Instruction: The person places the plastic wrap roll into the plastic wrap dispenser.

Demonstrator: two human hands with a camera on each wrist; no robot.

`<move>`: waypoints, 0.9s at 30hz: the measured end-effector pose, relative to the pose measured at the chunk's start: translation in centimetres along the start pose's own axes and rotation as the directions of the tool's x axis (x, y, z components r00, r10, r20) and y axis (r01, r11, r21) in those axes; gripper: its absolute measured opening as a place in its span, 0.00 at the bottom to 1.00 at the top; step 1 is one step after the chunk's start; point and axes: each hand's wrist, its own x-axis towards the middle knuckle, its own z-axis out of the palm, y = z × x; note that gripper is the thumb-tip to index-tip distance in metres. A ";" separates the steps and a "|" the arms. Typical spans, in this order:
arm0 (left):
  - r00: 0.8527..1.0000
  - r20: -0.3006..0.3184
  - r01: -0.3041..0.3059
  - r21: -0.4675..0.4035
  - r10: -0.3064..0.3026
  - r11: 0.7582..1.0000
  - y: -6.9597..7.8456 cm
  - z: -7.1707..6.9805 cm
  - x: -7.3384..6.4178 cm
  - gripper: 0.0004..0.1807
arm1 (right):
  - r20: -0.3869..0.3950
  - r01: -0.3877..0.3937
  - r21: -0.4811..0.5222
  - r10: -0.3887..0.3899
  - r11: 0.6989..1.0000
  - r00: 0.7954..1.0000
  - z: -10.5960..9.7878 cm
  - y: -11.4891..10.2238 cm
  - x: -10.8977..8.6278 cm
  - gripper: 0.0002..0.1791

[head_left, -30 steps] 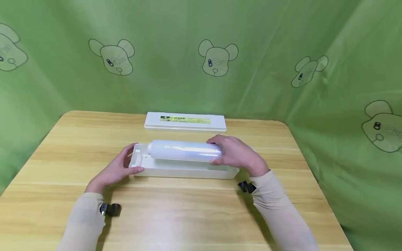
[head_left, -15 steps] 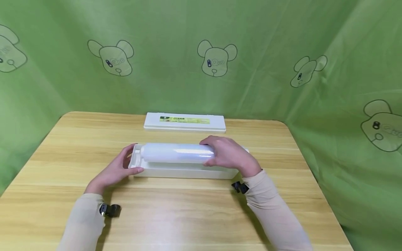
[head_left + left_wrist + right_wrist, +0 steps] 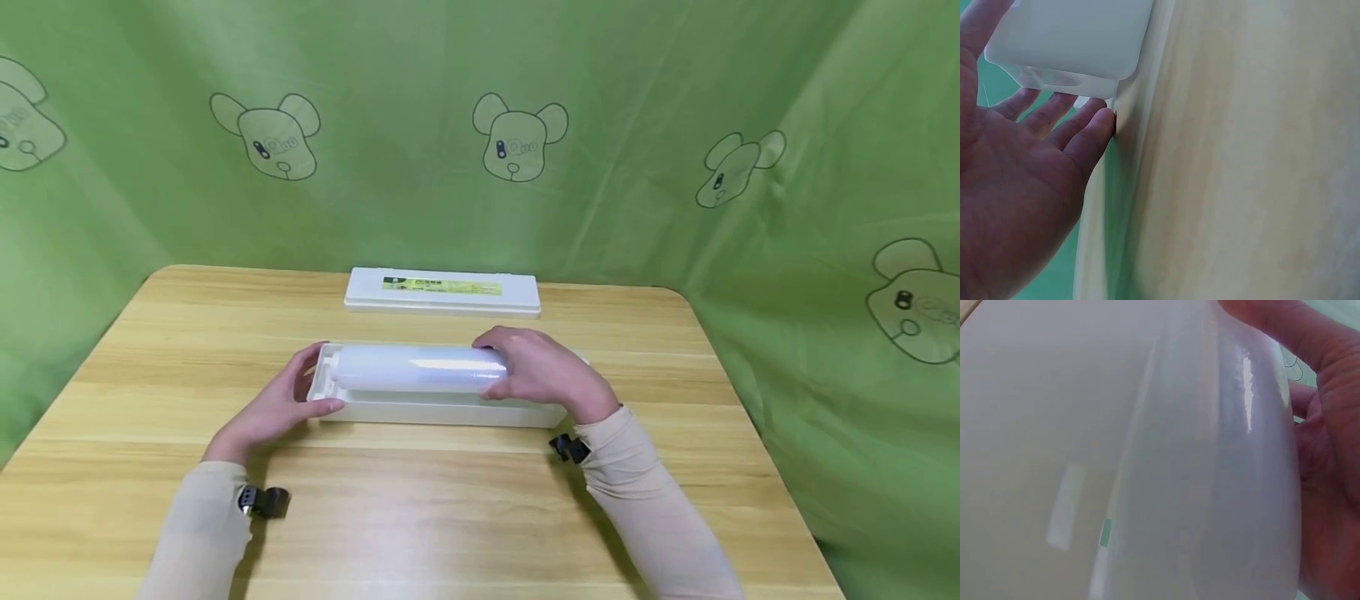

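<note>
A long white plastic box (image 3: 450, 413) with no lid on it lies lengthwise across the table. My left hand (image 3: 281, 404) grips its left end, thumb along the near wall and fingers round the far corner. In the left wrist view, the fingertips (image 3: 1094, 122) are at the edge of the box end (image 3: 1072, 37). My right hand (image 3: 543, 371) holds a roll of cling film (image 3: 412, 367) near its right end, thumb in front and fingers over the back. The roll's left end sits inside the box's left end. The right hand covers the roll's right end.
A white lid (image 3: 367, 287) with a green and yellow label lies behind the box, near the table's back edge. The wooden table (image 3: 420, 517) is bordered by a green curtain (image 3: 405, 183) at the back and sides.
The right hand has moved the roll leftward and a little lower, so its left end now reaches the box's left end. The left hand, box and lid stay put.
</note>
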 end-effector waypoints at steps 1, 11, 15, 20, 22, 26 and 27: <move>1.000 0.001 -0.001 0.002 0.001 1.000 0.0 0.0 0.0 0.56 | 0.003 -0.002 0.001 0.002 1.000 1.000 0.0 0.0 0.0 0.35; 1.000 -0.003 -0.005 0.029 0.005 1.000 0.4 0.0 -0.2 0.55 | 0.014 0.001 0.004 -0.001 1.000 1.000 0.2 -0.2 0.0 0.35; 1.000 -0.005 -0.007 0.025 0.007 1.000 0.7 0.1 -0.2 0.56 | 0.007 0.015 0.004 -0.016 1.000 1.000 0.4 -0.3 0.2 0.35; 1.000 -0.002 -0.002 0.021 0.002 1.000 0.6 0.2 -0.2 0.56 | 0.004 0.027 0.012 -0.027 1.000 1.000 0.6 -0.2 0.3 0.35; 1.000 -0.001 0.002 0.020 -0.002 1.000 0.6 0.2 -0.2 0.56 | 0.003 0.022 0.011 -0.023 1.000 1.000 0.7 -0.2 0.4 0.35; 1.000 -0.002 0.013 0.026 -0.013 1.000 0.7 0.2 -0.3 0.56 | 0.004 0.024 0.010 -0.024 1.000 1.000 0.9 -0.3 0.6 0.35; 1.000 -0.001 0.015 0.026 -0.015 1.000 0.6 0.2 -0.3 0.56 | 0.006 0.023 0.010 -0.023 1.000 1.000 0.9 -0.4 0.6 0.35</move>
